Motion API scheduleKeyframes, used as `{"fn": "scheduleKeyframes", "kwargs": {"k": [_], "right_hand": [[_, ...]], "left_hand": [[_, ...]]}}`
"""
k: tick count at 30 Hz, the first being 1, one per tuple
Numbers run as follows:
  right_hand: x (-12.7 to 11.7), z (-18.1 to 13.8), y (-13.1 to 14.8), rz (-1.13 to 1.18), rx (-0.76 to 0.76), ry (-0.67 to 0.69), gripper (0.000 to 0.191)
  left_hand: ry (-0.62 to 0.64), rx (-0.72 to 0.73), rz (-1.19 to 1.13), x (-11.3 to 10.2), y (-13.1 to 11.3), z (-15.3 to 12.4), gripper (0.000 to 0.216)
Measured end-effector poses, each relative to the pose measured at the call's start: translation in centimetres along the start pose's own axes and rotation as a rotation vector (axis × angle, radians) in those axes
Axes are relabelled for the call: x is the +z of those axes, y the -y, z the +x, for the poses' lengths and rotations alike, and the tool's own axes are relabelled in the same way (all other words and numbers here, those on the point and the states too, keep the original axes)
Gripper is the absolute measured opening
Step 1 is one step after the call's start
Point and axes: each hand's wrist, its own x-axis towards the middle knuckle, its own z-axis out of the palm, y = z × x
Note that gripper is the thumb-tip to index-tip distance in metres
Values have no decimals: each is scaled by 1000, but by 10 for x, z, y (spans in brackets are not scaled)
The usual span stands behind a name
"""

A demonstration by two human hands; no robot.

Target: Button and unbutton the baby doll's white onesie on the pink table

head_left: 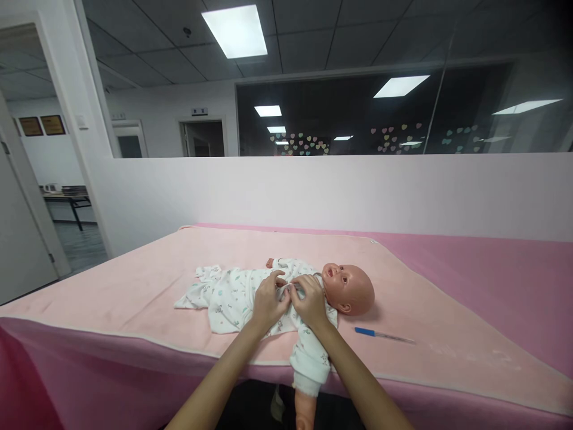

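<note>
A baby doll (351, 289) lies on its back across the pink blanket, head to the right. It wears a white printed baby top (237, 292), and one sleeved arm (308, 358) hangs over the near table edge. At the doll's chest my left hand (270, 298) pinches the front of the top. My right hand (310, 298) meets it there, its fingers closed on the same cloth close to the doll's neck. The fingertips of both hands nearly touch. Whatever fastening may lie between them is too small to make out.
A blue-capped pen (384, 335) lies on the pink blanket (430, 370), right of the doll. Behind the table stands a low white wall (313, 191) with glass above. At the left is a doorway with a white door (22, 227).
</note>
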Motion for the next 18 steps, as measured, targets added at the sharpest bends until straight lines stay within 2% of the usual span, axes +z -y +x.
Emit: {"fn": "scheduleKeyframes", "kwargs": {"k": [18], "right_hand": [[2,1,-2,-23,13,9,12]], "left_hand": [[45,17,60,2,2,1,40]]}}
